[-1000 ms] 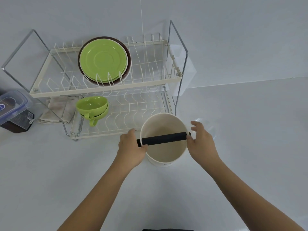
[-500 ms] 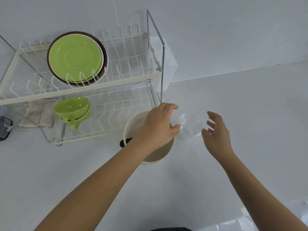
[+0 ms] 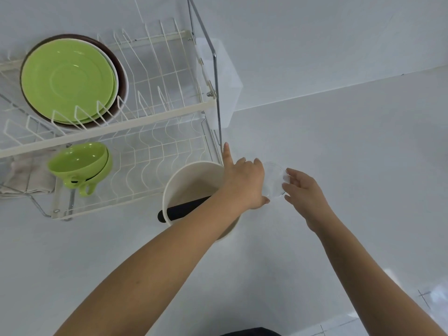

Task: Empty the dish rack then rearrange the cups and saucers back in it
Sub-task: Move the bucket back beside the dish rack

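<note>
White and smooth, the table (image 3: 339, 166) carries, nearest, two bare forearms reaching over a round cream bucket (image 3: 194, 185) with one black handle (image 3: 184, 210); the left hand (image 3: 244, 183) and right hand (image 3: 303, 190) both pinch one clear, ribbed plastic cup (image 3: 275, 180) just right of the bucket. Behind stands one two-tier white wire dish rack (image 3: 150, 122): two stacked glossy green cups (image 3: 80, 163) below, two green saucers (image 3: 68, 78) upright against a brown plate (image 3: 122, 76) above, with a folded cloth (image 3: 26, 180) underneath.
</note>
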